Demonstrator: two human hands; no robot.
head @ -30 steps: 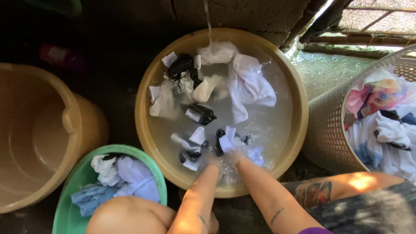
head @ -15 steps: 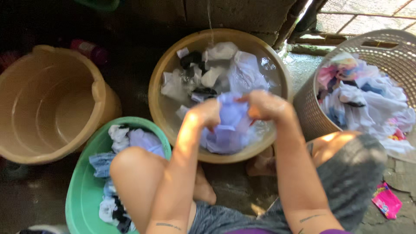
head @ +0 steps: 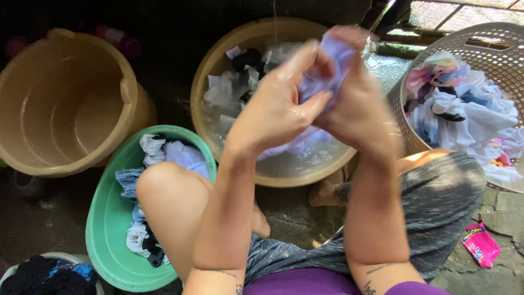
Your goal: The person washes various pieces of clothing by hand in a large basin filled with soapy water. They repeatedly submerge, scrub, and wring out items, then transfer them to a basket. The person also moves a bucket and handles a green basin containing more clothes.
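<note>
Tan plastic tub [head: 60, 109], empty, fills the upper left of my frame. Right of it, top centre, a tan wash basin [head: 218, 65] holds water and soaking clothes. White mesh laundry basket [head: 480, 49] at upper right, heaped with mixed garments. Green basin [head: 103, 240] at lower left, damp clothes inside, partly behind a bare knee. Centre frame, raised above the wash basin: left hand [head: 275, 106] and right hand [head: 357, 106] pressed together, both clenched on a wet lilac cloth [head: 327, 68]. Pink sachet [head: 480, 245] on the ground, lower right.
</note>
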